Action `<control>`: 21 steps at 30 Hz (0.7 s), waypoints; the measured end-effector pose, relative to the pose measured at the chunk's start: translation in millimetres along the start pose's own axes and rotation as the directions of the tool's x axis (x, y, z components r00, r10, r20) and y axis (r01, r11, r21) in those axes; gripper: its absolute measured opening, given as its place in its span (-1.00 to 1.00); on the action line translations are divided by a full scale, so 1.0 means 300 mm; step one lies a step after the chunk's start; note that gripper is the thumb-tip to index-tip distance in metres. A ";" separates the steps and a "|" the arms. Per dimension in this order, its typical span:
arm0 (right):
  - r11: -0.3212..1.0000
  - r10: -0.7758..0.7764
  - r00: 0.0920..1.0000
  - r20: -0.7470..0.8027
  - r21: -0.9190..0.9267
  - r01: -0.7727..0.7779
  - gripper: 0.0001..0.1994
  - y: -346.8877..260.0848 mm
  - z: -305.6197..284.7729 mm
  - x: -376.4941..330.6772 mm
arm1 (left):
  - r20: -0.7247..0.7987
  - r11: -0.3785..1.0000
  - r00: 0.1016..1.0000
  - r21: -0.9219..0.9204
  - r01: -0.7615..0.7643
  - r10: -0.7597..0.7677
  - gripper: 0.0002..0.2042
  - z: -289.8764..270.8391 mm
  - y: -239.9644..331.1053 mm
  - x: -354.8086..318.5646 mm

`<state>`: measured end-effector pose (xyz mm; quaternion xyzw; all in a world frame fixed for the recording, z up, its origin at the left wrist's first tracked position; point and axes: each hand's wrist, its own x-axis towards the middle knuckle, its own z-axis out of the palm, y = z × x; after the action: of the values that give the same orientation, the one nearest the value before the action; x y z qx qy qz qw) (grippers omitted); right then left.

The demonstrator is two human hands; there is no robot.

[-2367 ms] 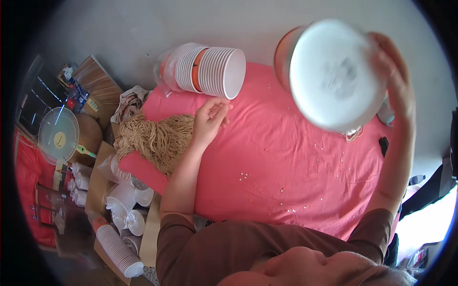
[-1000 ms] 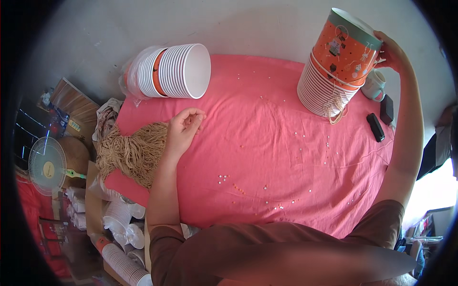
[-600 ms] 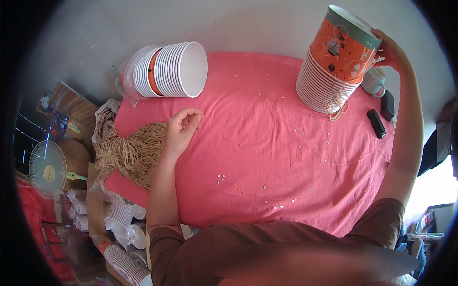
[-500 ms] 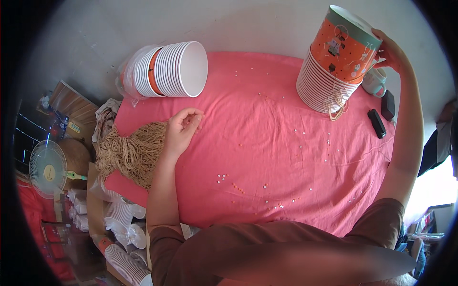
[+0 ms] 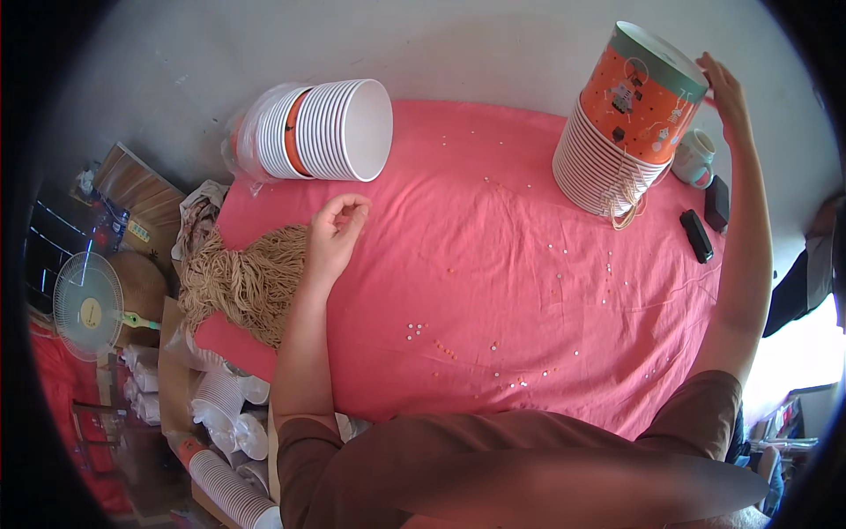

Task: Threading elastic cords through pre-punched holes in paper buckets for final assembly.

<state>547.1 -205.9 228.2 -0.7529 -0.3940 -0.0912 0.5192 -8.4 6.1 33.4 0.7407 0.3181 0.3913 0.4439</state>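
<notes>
At the far right, a tall stack of upturned paper buckets (image 5: 639, 97) stands on the table. The top bucket is orange with a green band and printed figures; white rims line up below. My right hand (image 5: 727, 93) is beside the top bucket, fingers stretched out and apart. A loop of thin tan string (image 5: 626, 203) hangs against the stack's lower side. My left hand (image 5: 337, 234) is over the left part of the table, thumb and fingers curled together. Whatever they may hold is hidden. Next to that forearm lies a thick bundle of tan string (image 5: 242, 282).
Another stack of white buckets (image 5: 366, 132), partly in plastic, lies sideways at the back left. Small white and orange dots are scattered over the pink cloth (image 5: 441, 264). A mug (image 5: 693, 159) and black objects (image 5: 696, 236) sit right. A carton of wrapped cups (image 5: 220, 401) stands lower left.
My right hand has come off the top bucket's side, its fingers now apart from it. My left hand has shifted slightly, still curled. The whole view has tilted a little.
</notes>
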 end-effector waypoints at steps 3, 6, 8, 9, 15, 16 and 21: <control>0.792 -0.609 0.749 -0.260 -0.249 0.558 -0.71 -0.082 0.002 -0.040 | -0.094 0.999 0.995 0.030 -0.036 0.039 -0.85 0.000 -0.031 0.029; 0.542 -0.840 0.497 -0.218 -0.359 0.760 -0.76 -0.283 0.164 -0.192 | -0.161 0.998 0.985 0.026 -0.064 0.067 -0.75 -0.006 -0.065 0.031; 0.592 -0.806 0.587 -0.073 -0.094 0.800 -0.70 -0.384 0.322 -0.335 | -0.197 0.994 0.975 0.068 -0.091 0.102 -0.70 -0.016 -0.087 0.024; 0.479 -0.869 0.493 0.040 -0.182 0.859 -0.68 -0.402 0.383 -0.386 | -0.190 0.990 0.975 0.093 -0.102 0.118 -0.66 -0.014 -0.096 0.032; 0.592 -0.792 0.494 0.359 0.253 0.765 -0.64 -0.431 0.871 -0.711 | -0.190 0.961 0.966 0.247 -0.127 0.176 -0.52 -0.002 -0.156 0.047; 0.659 -0.745 0.531 0.404 0.321 0.680 -0.64 -0.421 0.951 -0.739 | -0.197 0.959 0.966 0.258 -0.114 0.167 -0.49 0.006 -0.154 0.053; 0.786 -0.612 0.630 0.478 0.458 0.415 -0.59 -0.458 1.242 -0.837 | -0.241 0.890 0.928 0.426 -0.161 0.284 -0.32 0.009 -0.120 0.039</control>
<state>182.5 7.6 23.1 -0.5050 -0.7474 0.0696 0.4262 -4.7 29.0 3.5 0.7800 0.3661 0.4736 0.1826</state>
